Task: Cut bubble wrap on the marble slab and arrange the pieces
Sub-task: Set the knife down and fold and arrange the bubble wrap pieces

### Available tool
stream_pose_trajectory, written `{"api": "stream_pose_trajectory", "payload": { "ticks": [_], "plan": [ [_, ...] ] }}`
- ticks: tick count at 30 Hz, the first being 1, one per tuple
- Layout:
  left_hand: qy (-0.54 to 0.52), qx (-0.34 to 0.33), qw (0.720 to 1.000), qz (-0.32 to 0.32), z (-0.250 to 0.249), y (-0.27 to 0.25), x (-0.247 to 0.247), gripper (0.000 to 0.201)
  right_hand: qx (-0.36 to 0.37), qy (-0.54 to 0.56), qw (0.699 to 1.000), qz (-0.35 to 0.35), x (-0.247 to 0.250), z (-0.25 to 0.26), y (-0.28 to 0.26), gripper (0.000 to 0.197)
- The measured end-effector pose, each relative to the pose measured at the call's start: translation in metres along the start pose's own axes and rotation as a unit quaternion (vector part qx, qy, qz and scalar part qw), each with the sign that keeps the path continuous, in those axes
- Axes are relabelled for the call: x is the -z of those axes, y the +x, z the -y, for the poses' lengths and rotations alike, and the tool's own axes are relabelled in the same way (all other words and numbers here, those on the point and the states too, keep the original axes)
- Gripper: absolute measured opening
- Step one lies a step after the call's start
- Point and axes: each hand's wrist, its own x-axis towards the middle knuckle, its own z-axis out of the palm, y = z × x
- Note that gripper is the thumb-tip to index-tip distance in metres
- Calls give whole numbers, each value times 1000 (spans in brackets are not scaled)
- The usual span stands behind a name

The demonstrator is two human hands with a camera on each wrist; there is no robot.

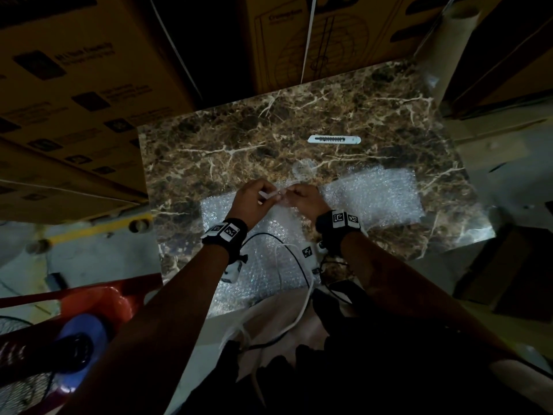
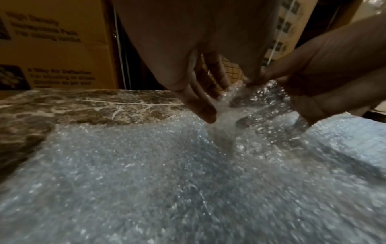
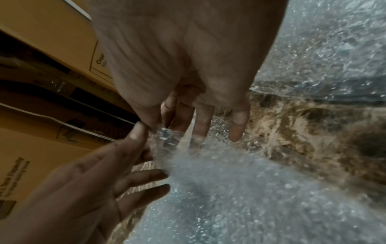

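Your left hand (image 1: 250, 200) and right hand (image 1: 302, 196) meet, each grip pinching the wrap's (image 1: 263, 265) far edge on the marble surface (image 1: 239, 136); a cutter (image 1: 334, 139) lies beyond.

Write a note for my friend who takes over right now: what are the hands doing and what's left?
Left hand and right hand both pinch the far edge of the big clear bubble wrap sheet near you.
One cut rectangular bubble wrap piece lies to the right on the brown veined marble slab.
The white utility knife lies untouched farther back.
Left: cut more and arrange the pieces.
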Motion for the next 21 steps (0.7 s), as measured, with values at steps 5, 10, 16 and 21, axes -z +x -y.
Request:
{"api": "stream_pose_trajectory", "payload": {
  "ticks": [5, 10, 16, 21],
  "plan": [
    [-27, 56, 997, -42, 0, -4, -5, 47, -37, 34, 999, 5, 0, 8, -2, 28],
    [-65, 94, 992, -61, 1, -11, -8, 45, -76, 80, 993, 35, -1, 12, -7, 18],
    [0, 96, 991, -93, 0, -18, -15, 27, -90, 103, 990, 23, -7, 12, -6, 21],
    [-15, 112, 991, -73, -8, -20, -17, 25, -83, 96, 992, 22, -9, 11, -3, 25]
  ]
}}
